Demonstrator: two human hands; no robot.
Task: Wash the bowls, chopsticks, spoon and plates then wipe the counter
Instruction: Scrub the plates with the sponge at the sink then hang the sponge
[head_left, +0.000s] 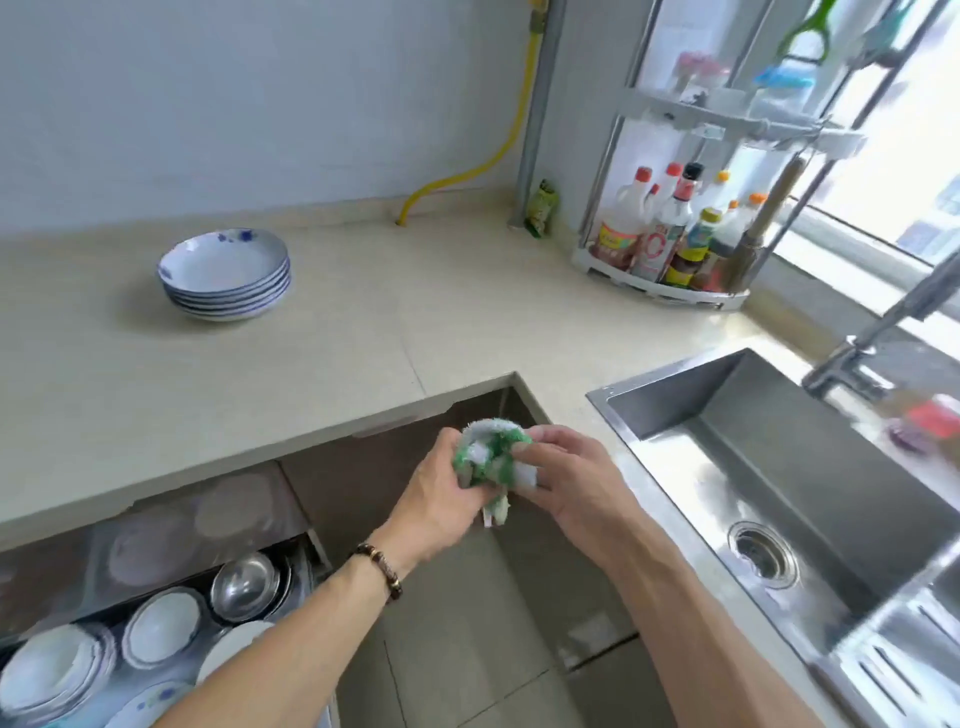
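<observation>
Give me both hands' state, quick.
Left hand: closed, gripping the crumpled green-and-white cloth.
Right hand: closed, gripping the same cloth from the other side.

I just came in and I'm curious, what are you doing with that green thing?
A person holds a green and white cloth bunched between both hands, the left hand and the right hand, in front of the counter corner. A stack of blue-patterned plates sits on the counter. The sink on the right has no dishes in it, and bowls stand in an open drawer below. It looks like the cloth is being readied for wiping.
</observation>
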